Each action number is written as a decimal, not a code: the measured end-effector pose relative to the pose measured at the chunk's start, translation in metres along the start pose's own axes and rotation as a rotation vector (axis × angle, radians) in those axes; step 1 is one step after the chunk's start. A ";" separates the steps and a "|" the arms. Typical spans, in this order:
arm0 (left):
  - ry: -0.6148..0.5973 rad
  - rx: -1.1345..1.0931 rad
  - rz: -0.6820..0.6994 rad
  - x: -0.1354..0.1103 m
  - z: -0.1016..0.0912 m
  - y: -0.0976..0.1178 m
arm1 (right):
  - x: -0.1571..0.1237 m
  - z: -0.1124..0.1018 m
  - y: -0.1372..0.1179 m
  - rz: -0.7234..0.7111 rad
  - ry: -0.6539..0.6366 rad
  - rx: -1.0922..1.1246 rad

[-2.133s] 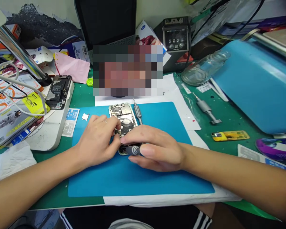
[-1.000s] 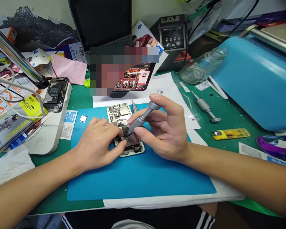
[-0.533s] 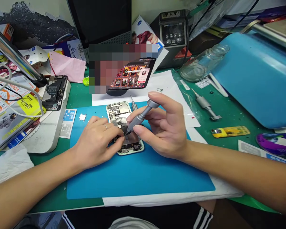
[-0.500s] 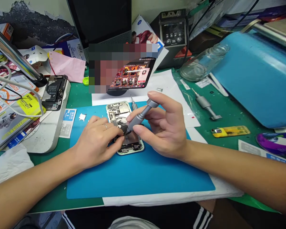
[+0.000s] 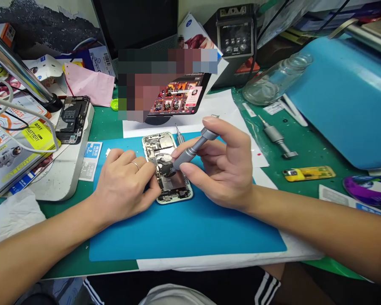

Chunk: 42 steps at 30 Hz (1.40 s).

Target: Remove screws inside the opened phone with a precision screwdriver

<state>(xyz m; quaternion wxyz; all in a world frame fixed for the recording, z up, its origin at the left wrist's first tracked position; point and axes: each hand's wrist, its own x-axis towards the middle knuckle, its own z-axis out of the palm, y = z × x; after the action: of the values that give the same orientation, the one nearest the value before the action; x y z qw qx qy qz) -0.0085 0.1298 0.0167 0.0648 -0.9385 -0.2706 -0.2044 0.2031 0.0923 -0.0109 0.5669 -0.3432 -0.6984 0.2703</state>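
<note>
An opened smartphone (image 5: pixel 174 183) lies on a blue work mat (image 5: pixel 190 237), its inner parts and dark battery area bare. My left hand (image 5: pixel 125 182) is closed at the phone's left edge, fingers curled and thumb bent in. Whatever those fingertips may hold is hidden. In my right hand (image 5: pixel 228 165) is a grey precision screwdriver (image 5: pixel 195 148), slanted over the phone, with the index finger on its cap. Its tip points down at the phone's middle; whether it touches cannot be told. A second screwdriver (image 5: pixel 179 136) lies just behind the phone.
Left stands a white block (image 5: pixel 60 186) bearing another opened phone (image 5: pixel 73 120). A tablet (image 5: pixel 178 99) leans at the back, partly blurred out. On the right are a third screwdriver (image 5: pixel 276 135), a yellow lighter (image 5: pixel 309 173) and a glass jar (image 5: pixel 277 80).
My left fingers have drawn back leftward from the screwdriver tip to the phone's edge, baring more of its middle. My right hand has shifted slightly right with the screwdriver. The view has moved a little.
</note>
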 end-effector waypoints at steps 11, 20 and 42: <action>-0.156 0.151 -0.067 -0.001 0.000 -0.001 | -0.002 -0.001 -0.003 0.057 -0.017 -0.067; -0.070 -0.035 -0.080 -0.001 -0.002 0.003 | 0.001 -0.001 0.001 -0.043 0.073 -0.068; -0.127 -0.224 0.573 -0.015 0.000 0.012 | 0.038 -0.062 0.021 0.181 -0.384 -1.133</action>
<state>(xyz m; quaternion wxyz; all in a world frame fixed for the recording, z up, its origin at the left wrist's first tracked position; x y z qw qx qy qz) -0.0139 0.1121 0.0102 -0.0011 -0.9887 0.0255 -0.1474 0.2627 0.1345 0.0086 0.1344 -0.5950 -0.7914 -0.0396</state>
